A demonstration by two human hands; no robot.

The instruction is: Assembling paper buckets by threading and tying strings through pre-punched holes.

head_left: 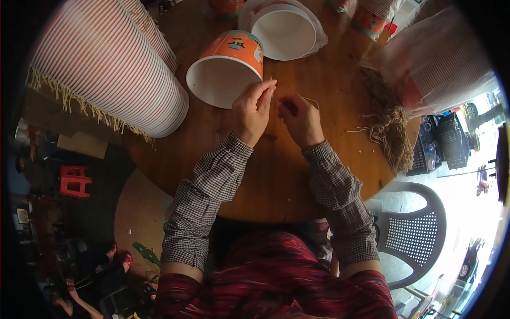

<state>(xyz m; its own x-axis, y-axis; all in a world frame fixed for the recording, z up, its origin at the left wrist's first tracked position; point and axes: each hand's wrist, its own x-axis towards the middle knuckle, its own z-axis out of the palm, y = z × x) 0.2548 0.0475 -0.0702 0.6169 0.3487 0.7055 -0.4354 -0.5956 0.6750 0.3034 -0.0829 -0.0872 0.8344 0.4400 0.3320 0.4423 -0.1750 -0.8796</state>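
Over the wooden table, my left hand [252, 112] has its thumb and fingers pressed together, beside the open mouth of an orange paper bucket [226, 49] that lies on its side. What the pinch holds is too small to make out. Just to the right, my right hand [303, 121] is closed with its fingers curled in. A thin tan string [313, 101] loops over its far side. The hands are a small gap apart. Behind the bucket is a white bucket [284, 34] in clear plastic, its mouth toward me.
A tall stack of paper buckets [114, 66] leans at the left, with tan string fringe [87, 109] along it. At the right lie a bundle of tan strings [393, 130] and bagged buckets [441, 66]. A grey chair [435, 212] stands near the table [265, 186]; a red stool [75, 181] is at left.
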